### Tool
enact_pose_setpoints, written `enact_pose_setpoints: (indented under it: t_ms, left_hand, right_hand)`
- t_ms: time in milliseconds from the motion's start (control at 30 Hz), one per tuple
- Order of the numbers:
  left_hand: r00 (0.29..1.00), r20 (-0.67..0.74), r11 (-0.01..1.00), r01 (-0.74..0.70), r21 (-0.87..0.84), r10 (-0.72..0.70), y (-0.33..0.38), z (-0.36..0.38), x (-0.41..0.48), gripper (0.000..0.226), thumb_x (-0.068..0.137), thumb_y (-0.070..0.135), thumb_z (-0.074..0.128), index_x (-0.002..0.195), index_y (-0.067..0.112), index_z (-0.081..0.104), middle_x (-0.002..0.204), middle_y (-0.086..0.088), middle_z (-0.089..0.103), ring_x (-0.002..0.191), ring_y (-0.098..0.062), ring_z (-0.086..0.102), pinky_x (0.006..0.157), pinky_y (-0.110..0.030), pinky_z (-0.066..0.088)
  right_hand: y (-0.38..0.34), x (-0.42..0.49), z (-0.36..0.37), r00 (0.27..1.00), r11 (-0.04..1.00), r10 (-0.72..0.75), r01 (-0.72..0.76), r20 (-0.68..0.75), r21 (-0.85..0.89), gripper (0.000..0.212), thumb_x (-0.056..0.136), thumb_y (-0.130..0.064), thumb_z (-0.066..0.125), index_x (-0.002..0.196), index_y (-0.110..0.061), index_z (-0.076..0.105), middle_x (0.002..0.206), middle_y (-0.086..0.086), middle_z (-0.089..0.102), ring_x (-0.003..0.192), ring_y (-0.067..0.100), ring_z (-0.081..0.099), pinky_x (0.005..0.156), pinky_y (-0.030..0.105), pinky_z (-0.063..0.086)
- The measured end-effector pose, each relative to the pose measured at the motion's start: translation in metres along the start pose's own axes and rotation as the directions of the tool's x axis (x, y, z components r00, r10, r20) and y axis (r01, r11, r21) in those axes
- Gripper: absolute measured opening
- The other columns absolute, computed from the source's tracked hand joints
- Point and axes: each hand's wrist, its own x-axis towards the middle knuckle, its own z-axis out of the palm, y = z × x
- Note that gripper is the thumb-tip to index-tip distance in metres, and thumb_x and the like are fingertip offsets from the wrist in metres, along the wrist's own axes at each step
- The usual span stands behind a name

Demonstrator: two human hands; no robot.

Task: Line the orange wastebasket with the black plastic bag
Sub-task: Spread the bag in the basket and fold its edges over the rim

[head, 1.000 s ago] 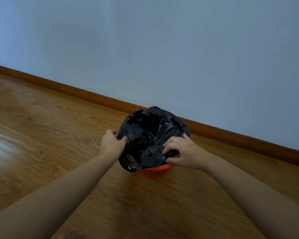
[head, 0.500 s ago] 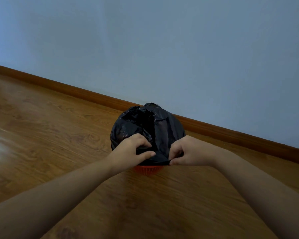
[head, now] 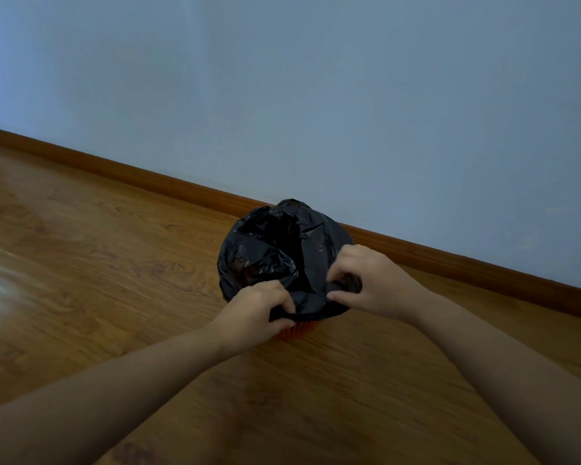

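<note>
The black plastic bag [head: 275, 250] is draped over the orange wastebasket [head: 299, 330], which stands on the floor near the wall. Only a small strip of the basket's ribbed orange side shows below the bag's near edge. My left hand [head: 255, 313] pinches the bag's hem at the near left of the rim. My right hand [head: 366, 280] grips the bag's edge at the near right, fingers curled into the plastic. The bag bulges up crumpled above the rim, hiding the basket's inside.
A wooden floor [head: 98, 263] stretches to the left and toward me. A brown skirting board [head: 148, 179] runs along the pale blue wall [head: 316, 95] right behind the basket.
Both hands came from the bag's sides to its near edge and gripped the hem there. Since half a second ago they have barely shifted, the right hand a little farther back.
</note>
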Motion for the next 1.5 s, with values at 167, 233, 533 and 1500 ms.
enact_pose_setpoints:
  t_ms: [167,233,533,1500]
  left_hand:
    - [0.998,-0.016,0.993,0.058,-0.103,-0.06,-0.003,-0.001,-0.008,0.013,0.075,0.033,0.069,0.068,0.024,0.064,0.084,0.016,0.051,0.082,0.001,0.052,0.076,-0.018,0.044]
    - [0.997,-0.038,0.994,0.063,-0.087,-0.067,-0.004,-0.001,-0.011,0.013,0.077,0.032,0.068,0.067,0.025,0.062,0.083,0.016,0.051,0.08,0.001,0.051,0.073,-0.017,0.043]
    - [0.997,-0.022,0.971,0.076,0.227,-0.073,-0.012,-0.004,-0.005,0.02,0.079,0.037,0.063,0.097,0.028,0.059,0.102,0.01,0.056,0.098,-0.009,0.047,0.08,-0.027,0.024]
    - [0.556,-0.018,0.425,0.615,-0.664,-0.831,-0.025,-0.028,0.012,0.01,0.079,0.003,0.063,0.083,0.004,0.053,0.092,-0.017,0.06,0.078,-0.027,0.061,0.07,-0.043,0.057]
  right_hand:
    - [-0.01,0.011,0.026,0.983,0.999,-0.017,0.026,0.181,-0.043,0.029,0.082,-0.035,0.062,0.108,-0.021,0.061,0.11,0.0,0.056,0.103,0.013,0.048,0.093,0.031,0.038]
    - [-0.011,0.011,0.031,0.981,0.998,0.027,-0.036,0.191,0.043,0.028,0.083,-0.035,0.063,0.106,-0.02,0.062,0.107,0.001,0.057,0.101,0.014,0.05,0.091,0.034,0.042]
    - [-0.009,0.006,0.044,0.982,0.997,0.044,-0.031,0.184,-0.077,0.024,0.084,-0.037,0.06,0.102,-0.021,0.062,0.103,0.0,0.06,0.098,0.015,0.051,0.093,0.032,0.032]
    - [-0.029,0.017,0.054,0.956,1.0,0.0,-0.007,0.294,0.021,0.032,0.087,-0.042,0.054,0.109,-0.019,0.055,0.109,0.002,0.055,0.101,0.017,0.05,0.086,0.034,0.043]
